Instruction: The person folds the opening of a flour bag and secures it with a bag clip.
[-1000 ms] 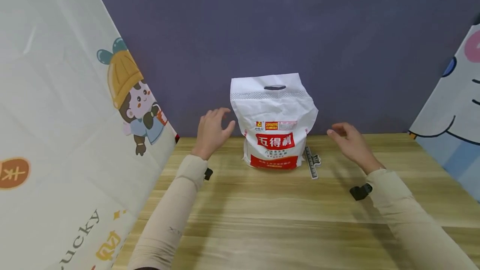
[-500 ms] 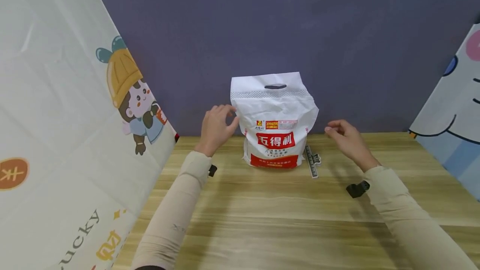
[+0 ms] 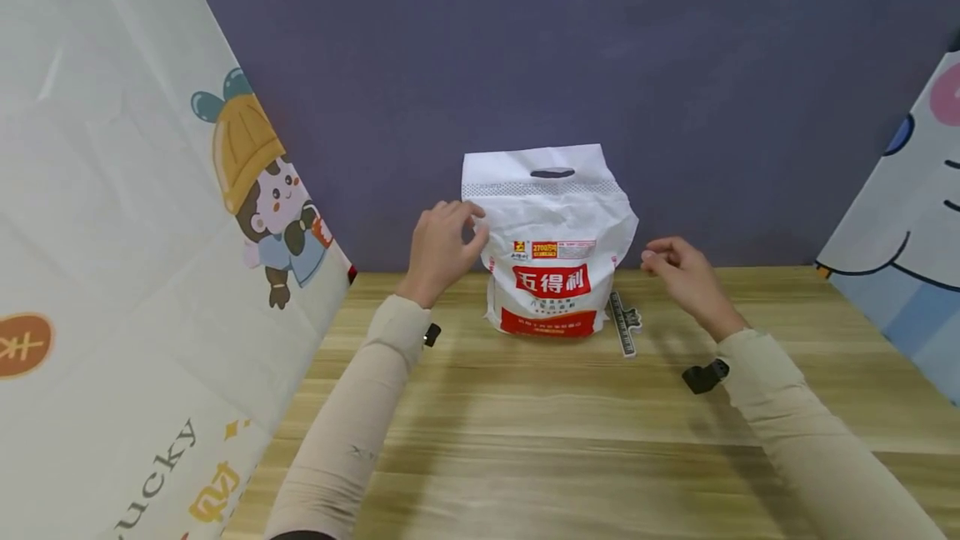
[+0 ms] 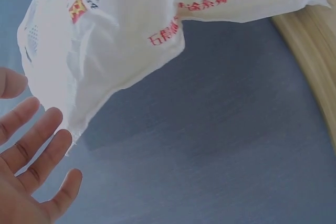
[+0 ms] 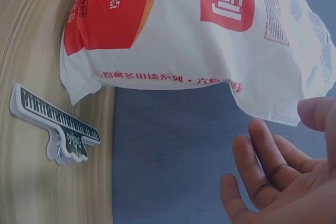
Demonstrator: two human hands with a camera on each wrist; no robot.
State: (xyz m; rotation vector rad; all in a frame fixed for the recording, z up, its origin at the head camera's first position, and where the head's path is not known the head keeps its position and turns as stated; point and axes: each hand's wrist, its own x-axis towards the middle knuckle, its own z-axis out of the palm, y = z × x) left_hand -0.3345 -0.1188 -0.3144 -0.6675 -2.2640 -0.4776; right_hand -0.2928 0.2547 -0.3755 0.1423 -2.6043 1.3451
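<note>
Bag (image 3: 555, 222) upright on table (image 3: 525, 440), clip (image 3: 624, 327) beside it, left hand (image 3: 442, 247) and right hand (image 3: 688, 280) near its sides, both loosely spread.

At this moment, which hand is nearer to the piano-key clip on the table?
The right hand. It is in the air, to the right of the clip; the left hand is by the left edge of the white bag, across it from the clip.

White-and-red bag (image 3: 552, 244), upright on wooden table (image 3: 555, 415).
</note>
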